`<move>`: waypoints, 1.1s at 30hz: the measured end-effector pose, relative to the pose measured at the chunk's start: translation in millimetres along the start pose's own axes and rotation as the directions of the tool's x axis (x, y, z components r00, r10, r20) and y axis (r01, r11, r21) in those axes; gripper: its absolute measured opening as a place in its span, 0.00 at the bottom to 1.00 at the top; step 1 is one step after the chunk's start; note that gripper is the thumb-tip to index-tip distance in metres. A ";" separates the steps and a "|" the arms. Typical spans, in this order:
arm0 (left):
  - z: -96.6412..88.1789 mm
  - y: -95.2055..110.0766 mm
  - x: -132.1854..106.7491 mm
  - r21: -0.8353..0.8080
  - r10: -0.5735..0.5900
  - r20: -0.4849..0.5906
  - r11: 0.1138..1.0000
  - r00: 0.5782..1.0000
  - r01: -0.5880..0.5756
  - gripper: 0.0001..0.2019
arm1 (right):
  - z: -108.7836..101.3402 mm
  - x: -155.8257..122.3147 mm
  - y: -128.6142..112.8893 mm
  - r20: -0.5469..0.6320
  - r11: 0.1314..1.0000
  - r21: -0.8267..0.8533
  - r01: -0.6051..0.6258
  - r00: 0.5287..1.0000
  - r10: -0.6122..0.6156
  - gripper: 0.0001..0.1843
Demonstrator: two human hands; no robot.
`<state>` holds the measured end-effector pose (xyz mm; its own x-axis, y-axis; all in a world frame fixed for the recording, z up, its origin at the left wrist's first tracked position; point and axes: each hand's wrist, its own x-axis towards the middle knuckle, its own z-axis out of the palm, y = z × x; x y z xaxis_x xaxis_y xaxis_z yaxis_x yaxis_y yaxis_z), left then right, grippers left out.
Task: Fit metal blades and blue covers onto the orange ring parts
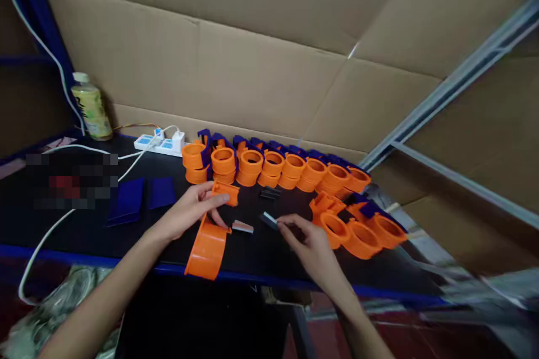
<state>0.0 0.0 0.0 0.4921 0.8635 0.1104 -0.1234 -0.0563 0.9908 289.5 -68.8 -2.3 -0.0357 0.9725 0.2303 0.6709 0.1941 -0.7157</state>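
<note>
My left hand is closed on an orange plastic ring piece near the table's front edge, fingers on its flat orange tab. My right hand pinches a small dark flat piece just above the black tabletop. A small grey-and-red flat piece lies on the table between the two hands. Another small dark part lies a little farther back.
A row of orange rings with blue parts lines the back of the black table; more orange rings sit at right. Blue flat pieces, a white power strip with cables and a bottle are at left. Cardboard walls stand behind.
</note>
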 end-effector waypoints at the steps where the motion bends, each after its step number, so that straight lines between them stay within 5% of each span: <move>1: 2.7 -0.8 -0.7 -0.004 -0.016 0.029 1.000 0.999 0.017 0.20 | -1.0 1.0 -7.0 -0.014 0.999 0.040 0.001 1.000 0.000 0.14; 5: 12.1 -2.5 -2.9 -0.030 -0.065 0.137 0.997 0.989 0.070 0.20 | -0.5 4.9 -33.2 -0.064 0.994 0.091 0.062 0.996 -0.056 0.14; 13: 21.1 -2.8 -4.2 -0.046 -0.111 0.293 0.990 0.950 0.130 0.19 | 21.4 15.5 -48.6 -0.043 0.949 -0.138 0.285 0.955 -0.293 0.09; 20: 18.2 -1.8 -3.9 -0.070 -0.073 0.176 0.994 0.982 0.086 0.17 | 13.5 19.6 -42.6 -0.108 0.956 -0.093 0.276 0.952 -0.286 0.09; 33: 25.7 -11.9 -2.0 -0.009 -0.183 0.241 0.982 0.953 0.191 0.19 | 31.6 38.9 -37.5 0.108 0.920 -0.159 0.358 0.933 -0.344 0.08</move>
<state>22.6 -13.9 -9.9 0.6992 0.7127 -0.0568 -0.0355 0.1140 0.9929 239.5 -34.2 12.6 -0.3443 0.8542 0.3895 0.7226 0.5060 -0.4710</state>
